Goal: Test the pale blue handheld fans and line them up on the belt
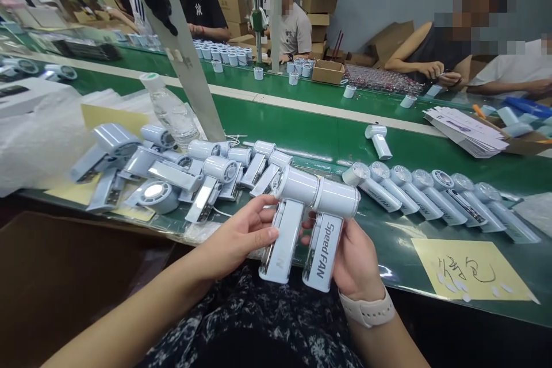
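Observation:
Two light-blue handheld fans are held side by side above the near table edge, their heads touching. My left hand (250,230) is closed on the left fan (287,238), thumb across its handle. Around the handle of the right fan (324,247), marked "Speed FAN", my right hand (357,253) is closed, fingers partly hidden behind it. A heap of similar fans (215,169) lies to the left. To the right, a slanted row of fans (425,192) rests on the green table (293,121), and a single fan (379,141) lies behind that row.
A yellow paper (474,267) with handwriting and small white bits lies at right. Behind the fan heap stands a clear bottle (168,109) beside a slanted metal post (190,63). White leaflets (466,129) are stacked at right. Several people sit across the table, near small cups (224,54).

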`<state>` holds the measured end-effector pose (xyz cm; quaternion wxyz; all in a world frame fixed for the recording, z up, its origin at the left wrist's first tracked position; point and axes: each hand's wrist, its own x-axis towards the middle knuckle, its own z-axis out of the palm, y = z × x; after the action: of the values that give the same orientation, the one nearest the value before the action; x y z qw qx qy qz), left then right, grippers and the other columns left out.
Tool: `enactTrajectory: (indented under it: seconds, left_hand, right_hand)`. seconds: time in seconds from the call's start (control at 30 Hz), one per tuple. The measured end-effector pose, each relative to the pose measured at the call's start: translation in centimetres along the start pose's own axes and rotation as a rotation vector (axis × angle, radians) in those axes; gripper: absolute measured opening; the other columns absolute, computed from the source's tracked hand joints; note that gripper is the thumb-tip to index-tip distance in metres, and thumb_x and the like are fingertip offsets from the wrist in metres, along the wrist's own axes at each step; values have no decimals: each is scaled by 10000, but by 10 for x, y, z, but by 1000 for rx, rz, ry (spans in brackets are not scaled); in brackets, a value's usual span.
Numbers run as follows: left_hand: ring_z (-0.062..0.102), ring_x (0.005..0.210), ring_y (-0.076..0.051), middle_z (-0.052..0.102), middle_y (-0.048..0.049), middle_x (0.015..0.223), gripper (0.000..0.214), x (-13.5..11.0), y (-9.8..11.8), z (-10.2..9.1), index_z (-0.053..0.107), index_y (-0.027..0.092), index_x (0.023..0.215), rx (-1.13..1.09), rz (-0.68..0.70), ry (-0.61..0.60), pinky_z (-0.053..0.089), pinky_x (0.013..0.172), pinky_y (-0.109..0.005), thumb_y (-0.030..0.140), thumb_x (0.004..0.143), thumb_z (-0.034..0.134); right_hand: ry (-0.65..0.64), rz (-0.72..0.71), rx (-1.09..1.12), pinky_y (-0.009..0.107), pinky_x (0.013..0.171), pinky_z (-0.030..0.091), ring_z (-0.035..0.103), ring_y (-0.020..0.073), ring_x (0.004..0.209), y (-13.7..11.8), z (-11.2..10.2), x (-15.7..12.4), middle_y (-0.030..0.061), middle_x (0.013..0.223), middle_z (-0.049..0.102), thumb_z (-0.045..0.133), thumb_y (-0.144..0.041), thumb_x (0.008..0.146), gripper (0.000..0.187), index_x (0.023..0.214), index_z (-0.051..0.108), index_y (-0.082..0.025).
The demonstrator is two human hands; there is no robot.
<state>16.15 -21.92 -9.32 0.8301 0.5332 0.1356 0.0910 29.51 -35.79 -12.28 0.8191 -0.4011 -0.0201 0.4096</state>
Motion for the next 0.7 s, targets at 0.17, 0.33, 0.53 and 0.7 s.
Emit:
enactTrajectory:
  seconds: [0.17,0.33,0.53,0.7]
  left_hand:
    - [722,1028,-321,738,-149,1136,454,0,2,1,521,188,1222,5,-73,85,563,800,-385,297,837,736]
    - [723,1004,-296,755,-124,1093,395,1,7,0,556,199,1213,134,5,23,567,817,-383,297,855,690]
    - [670,1107,-299,748,-63,1176,347,-7,15,-8,732,282,1197,808,483,-39,377,1137,-484,219,859,689]
    - [669,1008,-253,781,-44,943,287,-5,14,-9,789,334,1065,1056,755,7,154,1236,-508,181,931,587]
  right_hand:
    - [-113,30,26,447,664,629,707,255,704,-3,4,-1,43,774,736,583,-307,792,194,942,662,-213]
    - [-95,-92,-140,409,775,609,705,242,834,-5,5,-7,47,925,749,733,-288,761,278,1019,653,-220]
    - [-370,-551,-643,445,1026,492,627,270,1159,-11,2,-30,30,1162,704,776,-53,721,532,1158,607,-305]
    - [-620,-695,-760,542,1082,439,589,298,1254,-10,-3,-26,49,1223,699,717,-70,803,537,1249,564,-325]
